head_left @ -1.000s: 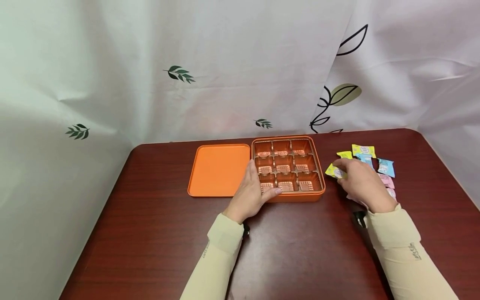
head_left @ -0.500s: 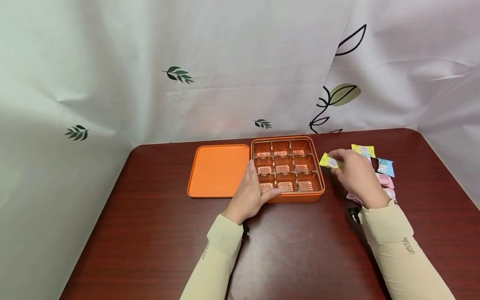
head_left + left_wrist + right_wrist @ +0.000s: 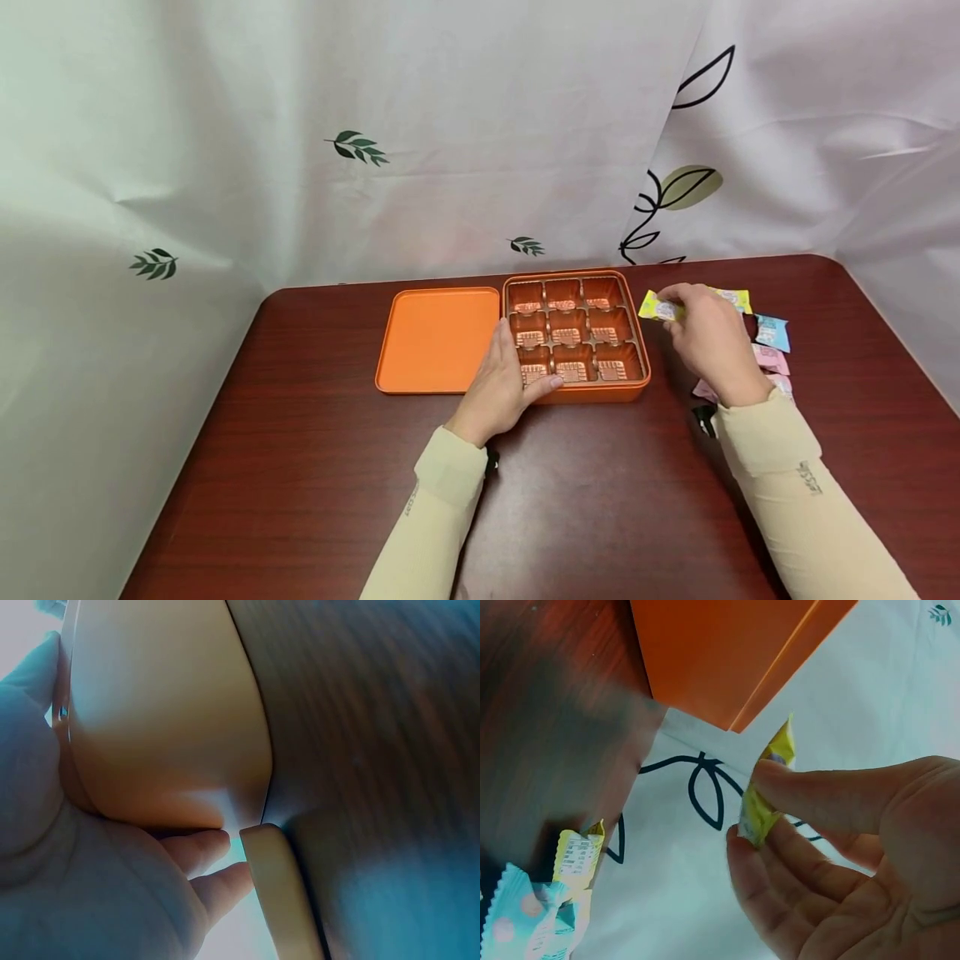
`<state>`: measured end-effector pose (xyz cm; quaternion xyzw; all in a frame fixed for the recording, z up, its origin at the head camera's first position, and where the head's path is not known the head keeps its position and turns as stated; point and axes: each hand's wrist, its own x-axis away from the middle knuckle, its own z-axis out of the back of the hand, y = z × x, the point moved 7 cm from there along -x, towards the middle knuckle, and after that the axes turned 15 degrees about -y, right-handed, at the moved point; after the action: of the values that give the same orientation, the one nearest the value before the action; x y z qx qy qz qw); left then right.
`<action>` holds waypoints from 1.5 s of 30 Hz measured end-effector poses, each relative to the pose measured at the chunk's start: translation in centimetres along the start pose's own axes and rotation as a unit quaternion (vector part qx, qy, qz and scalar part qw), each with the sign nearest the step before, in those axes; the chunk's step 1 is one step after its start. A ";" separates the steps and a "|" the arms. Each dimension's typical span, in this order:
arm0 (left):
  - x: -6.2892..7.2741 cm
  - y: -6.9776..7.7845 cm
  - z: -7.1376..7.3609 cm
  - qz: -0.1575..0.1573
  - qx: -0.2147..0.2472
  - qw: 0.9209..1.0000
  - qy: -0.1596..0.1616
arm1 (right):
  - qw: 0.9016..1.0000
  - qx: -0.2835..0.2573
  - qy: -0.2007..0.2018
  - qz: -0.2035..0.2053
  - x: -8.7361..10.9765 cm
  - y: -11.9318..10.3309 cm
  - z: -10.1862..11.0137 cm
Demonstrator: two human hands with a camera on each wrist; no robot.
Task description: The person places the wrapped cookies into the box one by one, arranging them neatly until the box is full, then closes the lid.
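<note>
My right hand pinches a yellow wrapped candy between thumb and fingers, just right of the orange box. In the right wrist view the candy stands edge-on between the thumb and fingertips, with the box wall beyond it. The box holds a copper-coloured tray divided into several square compartments, none with a candy in it. My left hand rests at the box's front left corner, fingers straight along the side and thumb over the front rim. Up close, the left wrist view has the palm against the box wall.
Left of the box lies a flat orange lid. More wrapped candies lie at the right: a yellow one, a blue one and pink ones, partly behind my right hand. A white patterned curtain hangs behind the dark red table.
My right hand has lifted the yellow candy from the pile and moved it away from me and slightly left, toward the box's right edge. The left hand has stayed in place.
</note>
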<state>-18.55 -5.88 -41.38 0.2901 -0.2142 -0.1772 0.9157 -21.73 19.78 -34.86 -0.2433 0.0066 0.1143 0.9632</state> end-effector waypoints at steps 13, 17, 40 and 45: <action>-0.3 0.1 0.1 -0.002 0.003 1.000 -0.005 | 0.997 0.015 0.016 0.074 -1.7 -1.1 0.6; -0.4 0.1 0.2 -0.001 0.003 1.000 -0.007 | 0.996 0.026 0.000 0.085 -2.4 -1.6 0.8; -0.1 -0.3 0.0 0.004 0.008 1.000 -0.005 | 0.980 0.062 -0.051 0.183 -5.2 -2.1 -0.7; -0.1 -0.2 0.0 0.004 0.007 1.000 -0.009 | 0.979 0.071 -0.070 0.180 -5.6 -2.2 -1.0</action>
<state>-18.70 -5.96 -41.53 0.2940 -0.2247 -0.1744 0.9125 -26.63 16.24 -34.37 -0.1606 -0.0091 0.3014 0.9398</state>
